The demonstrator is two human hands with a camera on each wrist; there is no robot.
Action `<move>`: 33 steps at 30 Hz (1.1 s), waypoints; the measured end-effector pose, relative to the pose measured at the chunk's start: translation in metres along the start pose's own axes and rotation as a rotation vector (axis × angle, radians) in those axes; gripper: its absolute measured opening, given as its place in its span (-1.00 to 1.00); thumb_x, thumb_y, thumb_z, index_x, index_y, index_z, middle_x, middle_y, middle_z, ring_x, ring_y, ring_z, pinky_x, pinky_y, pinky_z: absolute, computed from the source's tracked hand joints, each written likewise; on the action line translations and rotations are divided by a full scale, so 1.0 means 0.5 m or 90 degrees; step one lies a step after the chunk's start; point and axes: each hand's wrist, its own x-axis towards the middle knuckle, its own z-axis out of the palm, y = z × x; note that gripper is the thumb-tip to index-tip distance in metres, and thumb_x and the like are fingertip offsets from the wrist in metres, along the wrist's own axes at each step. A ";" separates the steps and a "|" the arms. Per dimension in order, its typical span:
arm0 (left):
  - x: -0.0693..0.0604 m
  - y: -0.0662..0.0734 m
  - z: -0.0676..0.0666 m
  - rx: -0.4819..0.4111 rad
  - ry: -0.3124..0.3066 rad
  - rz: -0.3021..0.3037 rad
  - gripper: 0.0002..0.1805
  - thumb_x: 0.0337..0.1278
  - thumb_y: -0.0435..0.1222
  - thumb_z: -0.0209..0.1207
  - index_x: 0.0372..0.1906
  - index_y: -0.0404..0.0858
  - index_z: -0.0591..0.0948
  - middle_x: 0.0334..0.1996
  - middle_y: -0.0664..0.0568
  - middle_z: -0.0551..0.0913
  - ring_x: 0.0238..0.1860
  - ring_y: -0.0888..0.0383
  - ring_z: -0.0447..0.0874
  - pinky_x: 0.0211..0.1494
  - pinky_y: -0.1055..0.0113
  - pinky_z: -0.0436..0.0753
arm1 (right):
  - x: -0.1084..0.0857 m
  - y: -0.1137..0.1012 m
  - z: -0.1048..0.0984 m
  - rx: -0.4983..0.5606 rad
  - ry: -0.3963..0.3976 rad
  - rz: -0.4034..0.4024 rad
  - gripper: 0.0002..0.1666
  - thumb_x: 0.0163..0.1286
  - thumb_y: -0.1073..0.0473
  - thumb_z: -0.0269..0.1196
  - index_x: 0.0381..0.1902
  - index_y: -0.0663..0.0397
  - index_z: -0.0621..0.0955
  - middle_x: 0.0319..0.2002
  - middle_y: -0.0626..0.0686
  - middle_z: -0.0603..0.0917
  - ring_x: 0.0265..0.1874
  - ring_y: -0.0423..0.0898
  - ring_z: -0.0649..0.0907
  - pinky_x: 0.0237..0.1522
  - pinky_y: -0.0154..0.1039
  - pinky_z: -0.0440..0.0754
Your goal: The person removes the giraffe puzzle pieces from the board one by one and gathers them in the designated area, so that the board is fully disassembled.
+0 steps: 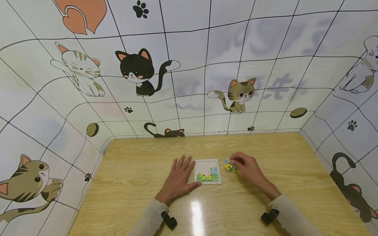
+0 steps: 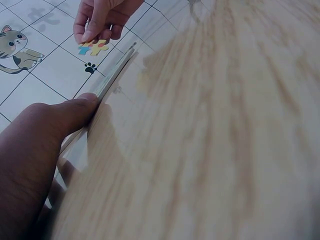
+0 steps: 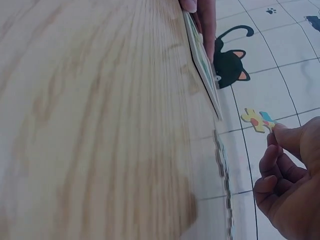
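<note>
A square puzzle tray (image 1: 206, 184) with a pale rim lies on the table, its lower part filled with green, yellow and blue pieces. My left hand (image 1: 179, 178) rests at its left side, fingers spread, with the thumb against the near edge. To the tray's right, my right hand (image 1: 246, 167) pinches a puzzle piece (image 3: 256, 120) between thumb and fingertips. That piece is yellow with red and blue patches and is held above the table. Loose puzzle pieces (image 3: 223, 170) lie below it, seen edge-on in the right wrist view and partly hidden in the head view.
The wooden table (image 1: 133, 170) meets cat-printed walls (image 1: 192, 75) at the back and sides. Dark wrist cameras sit on both forearms. Light glares off the tabletop near the front middle.
</note>
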 end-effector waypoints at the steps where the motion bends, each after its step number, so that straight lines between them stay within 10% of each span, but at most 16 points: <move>1: 0.000 0.000 0.000 0.001 0.001 0.001 0.10 0.43 0.50 0.00 0.78 -0.11 0.23 0.80 -0.06 0.07 0.81 -0.16 -0.15 0.80 -0.22 -0.20 | -0.001 0.003 -0.004 -0.004 0.003 0.002 -0.90 0.55 0.36 0.40 -0.06 0.10 0.77 -0.21 -0.01 0.81 -0.36 -0.08 0.68 -0.31 -0.34 0.63; 33: 0.000 0.003 -0.003 0.005 0.005 0.003 0.09 0.42 0.48 0.05 0.76 -0.14 0.27 0.79 -0.10 0.12 0.80 -0.19 -0.09 0.79 -0.26 -0.12 | -0.036 0.064 -0.077 -0.075 -0.008 0.040 -0.92 0.60 0.34 0.36 -0.05 0.14 0.78 -0.15 0.02 0.82 -0.24 -0.18 0.71 -0.20 -0.34 0.69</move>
